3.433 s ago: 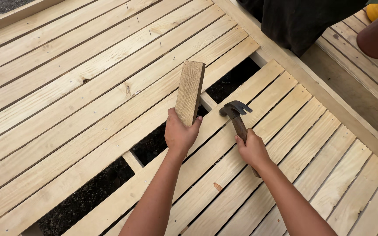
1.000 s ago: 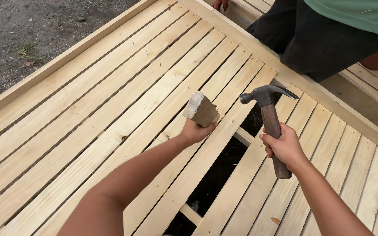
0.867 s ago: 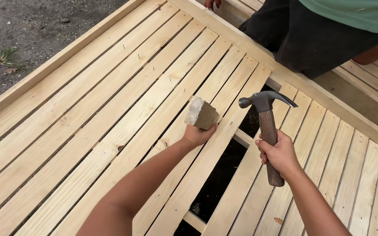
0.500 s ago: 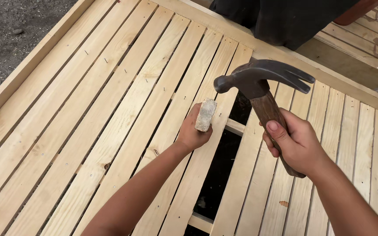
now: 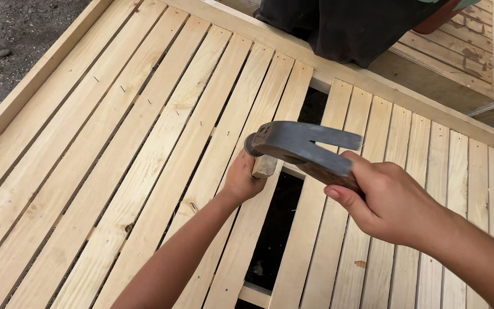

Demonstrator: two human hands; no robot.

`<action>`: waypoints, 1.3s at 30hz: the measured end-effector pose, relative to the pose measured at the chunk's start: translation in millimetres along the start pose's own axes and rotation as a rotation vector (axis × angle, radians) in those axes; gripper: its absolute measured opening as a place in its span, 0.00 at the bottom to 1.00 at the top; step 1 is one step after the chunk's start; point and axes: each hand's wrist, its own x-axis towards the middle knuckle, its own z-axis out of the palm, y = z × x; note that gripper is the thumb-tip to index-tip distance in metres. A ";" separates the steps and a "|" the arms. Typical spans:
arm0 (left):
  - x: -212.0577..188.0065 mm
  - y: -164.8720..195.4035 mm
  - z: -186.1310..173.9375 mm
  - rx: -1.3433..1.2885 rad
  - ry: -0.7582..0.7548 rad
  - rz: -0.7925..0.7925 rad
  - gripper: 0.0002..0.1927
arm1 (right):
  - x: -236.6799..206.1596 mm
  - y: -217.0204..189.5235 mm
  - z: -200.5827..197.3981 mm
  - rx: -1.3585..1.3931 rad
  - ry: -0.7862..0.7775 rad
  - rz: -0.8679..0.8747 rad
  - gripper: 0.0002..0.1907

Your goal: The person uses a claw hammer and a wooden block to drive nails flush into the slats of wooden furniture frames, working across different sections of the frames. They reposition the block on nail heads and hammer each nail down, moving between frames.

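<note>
While the left hand (image 5: 242, 180) kept its fingers clamped on a small wooden block (image 5: 264, 166), the block stood on end at the edge of the dark gap (image 5: 281, 217) in the slatted wooden frame (image 5: 144, 143). The right hand (image 5: 387, 200) had its fingers closed around the handle of a claw hammer (image 5: 298, 143), whose head was just above the block. Another person's dark garment (image 5: 344, 26) lay beyond the gap.
</note>
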 end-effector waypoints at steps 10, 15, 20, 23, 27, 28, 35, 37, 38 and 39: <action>4.5 0.6 -7.0 -0.038 -0.091 -0.051 0.32 | -11.9 80.8 35.0 0.333 0.460 0.040 0.19; 6.0 -1.7 -5.6 -0.025 -0.107 -0.087 0.30 | 17.7 106.5 114.6 0.579 0.629 0.044 0.17; 6.2 -0.9 -5.5 -0.034 -0.102 -0.101 0.30 | 29.0 114.6 180.5 0.221 0.019 0.641 0.23; 5.9 -1.5 -7.2 -0.035 -0.113 -0.100 0.30 | 15.7 121.5 158.8 0.330 0.125 0.609 0.24; 5.7 -2.4 -6.5 -0.035 -0.117 -0.103 0.30 | 10.0 129.4 141.0 0.586 0.530 0.310 0.21; 5.4 -2.4 -6.3 -0.029 -0.115 -0.099 0.30 | 13.1 129.6 146.8 0.617 0.620 0.205 0.21; 6.8 -0.1 -6.4 -0.063 -0.113 -0.126 0.30 | 37.3 133.8 199.2 0.299 0.091 0.702 0.20; 7.0 2.8 -8.0 -0.058 -0.135 -0.152 0.32 | 33.4 145.2 184.7 0.419 0.163 0.710 0.22; 4.8 6.3 -7.6 -0.065 -0.141 -0.147 0.33 | 27.4 148.1 178.6 0.472 0.196 0.725 0.24; 6.1 8.0 -10.5 -0.060 -0.133 -0.131 0.35 | 25.0 146.5 178.7 0.528 0.327 0.616 0.23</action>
